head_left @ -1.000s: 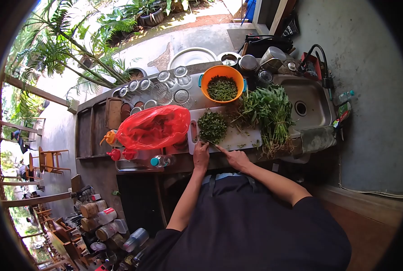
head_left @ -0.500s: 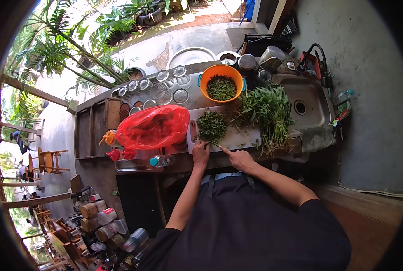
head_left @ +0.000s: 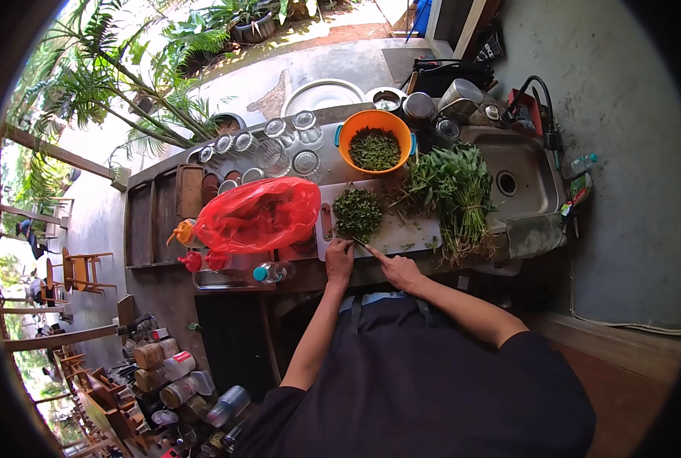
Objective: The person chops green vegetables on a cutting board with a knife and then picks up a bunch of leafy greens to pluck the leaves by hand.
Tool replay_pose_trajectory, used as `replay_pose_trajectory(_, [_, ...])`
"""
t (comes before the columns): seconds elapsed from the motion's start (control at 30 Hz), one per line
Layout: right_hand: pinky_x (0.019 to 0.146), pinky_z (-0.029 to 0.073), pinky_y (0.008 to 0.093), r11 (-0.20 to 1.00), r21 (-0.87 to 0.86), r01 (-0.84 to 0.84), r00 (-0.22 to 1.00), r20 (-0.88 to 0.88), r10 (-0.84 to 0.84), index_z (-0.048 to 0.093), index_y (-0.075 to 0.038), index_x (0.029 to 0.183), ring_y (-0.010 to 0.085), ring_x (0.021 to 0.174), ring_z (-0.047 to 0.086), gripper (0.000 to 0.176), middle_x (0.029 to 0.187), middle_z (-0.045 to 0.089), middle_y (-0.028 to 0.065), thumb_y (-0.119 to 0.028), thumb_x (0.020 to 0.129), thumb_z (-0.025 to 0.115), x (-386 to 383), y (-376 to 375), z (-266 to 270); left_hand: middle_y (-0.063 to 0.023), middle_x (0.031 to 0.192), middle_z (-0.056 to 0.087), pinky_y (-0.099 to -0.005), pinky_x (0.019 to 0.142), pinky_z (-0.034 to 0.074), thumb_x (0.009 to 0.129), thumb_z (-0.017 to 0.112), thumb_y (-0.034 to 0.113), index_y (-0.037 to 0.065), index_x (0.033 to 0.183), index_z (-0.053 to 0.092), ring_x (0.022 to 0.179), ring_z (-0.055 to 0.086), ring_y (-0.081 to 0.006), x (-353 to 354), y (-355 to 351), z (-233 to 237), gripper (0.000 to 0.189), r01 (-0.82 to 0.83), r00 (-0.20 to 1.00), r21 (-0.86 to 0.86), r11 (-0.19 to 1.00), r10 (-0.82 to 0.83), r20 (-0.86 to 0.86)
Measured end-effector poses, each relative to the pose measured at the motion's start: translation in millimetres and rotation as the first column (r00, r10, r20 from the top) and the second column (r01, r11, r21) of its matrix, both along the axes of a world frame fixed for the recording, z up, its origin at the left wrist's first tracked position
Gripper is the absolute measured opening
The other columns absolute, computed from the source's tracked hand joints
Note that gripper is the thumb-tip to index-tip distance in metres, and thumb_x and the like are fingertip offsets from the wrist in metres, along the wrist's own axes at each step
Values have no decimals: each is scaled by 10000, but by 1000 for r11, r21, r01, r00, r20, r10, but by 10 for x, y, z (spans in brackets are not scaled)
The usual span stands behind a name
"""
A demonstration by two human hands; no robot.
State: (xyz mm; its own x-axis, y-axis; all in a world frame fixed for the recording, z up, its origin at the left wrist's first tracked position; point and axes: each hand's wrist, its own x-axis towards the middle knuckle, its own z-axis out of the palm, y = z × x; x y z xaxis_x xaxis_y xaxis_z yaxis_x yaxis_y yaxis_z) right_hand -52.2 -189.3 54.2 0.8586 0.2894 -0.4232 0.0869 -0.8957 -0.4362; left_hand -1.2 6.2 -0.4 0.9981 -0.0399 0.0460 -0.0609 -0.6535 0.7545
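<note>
My right hand is closed around a knife, its index finger stretched along it; the handle is hidden in the grip. The blade points left toward my left hand, which is closed at the front edge of the white cutting board. What its fingers pinch is too small to make out. Just beyond them a heap of chopped green leaves lies on the board. To the right, a large bunch of leafy greens rests with its roots toward me, overlapping the board's right end.
An orange colander with green leaves stands behind the board. On the left are a red plastic bag, a bottle with a teal cap and several upturned glasses. A metal sink lies to the right.
My right hand has shifted slightly left with the knife, nearer my left hand. My left hand, the heap and the bunch look the same.
</note>
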Motion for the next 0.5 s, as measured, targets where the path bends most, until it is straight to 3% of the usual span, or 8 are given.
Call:
replay_pose_trajectory(0.2, [718, 547, 546, 1000, -4, -12, 996, 83, 12, 145, -442, 1564, 419, 739, 683, 781, 808, 679, 231, -148, 922, 480, 1, -6, -163, -161, 881, 674, -420, 778, 527, 832, 708, 73, 21, 915, 750, 846, 666, -348, -1, -10, -13, 107, -8, 998, -55, 998, 11, 65])
replay_pose_trajectory(0.4, [705, 548, 538, 998, -44, -48, 993, 105, 52, 130, -450, 1566, 405, 724, 684, 797, 799, 682, 217, -121, 923, 468, -43, -91, -111, -157, 893, 670, -413, 769, 529, 830, 713, 70, 15, 917, 749, 858, 667, -335, 5, 3, -45, 109, 7, 991, 74, 997, -17, 134])
replay_pose_trajectory(0.5, [606, 535, 531, 994, -67, -84, 984, 149, 93, 115, -434, 1570, 390, 633, 658, 791, 720, 657, 194, -133, 937, 481, -96, -209, -94, -148, 902, 644, -422, 789, 530, 844, 690, 64, 11, 893, 737, 889, 650, -331, -2, -21, 7, 87, 33, 993, 87, 996, -42, 106])
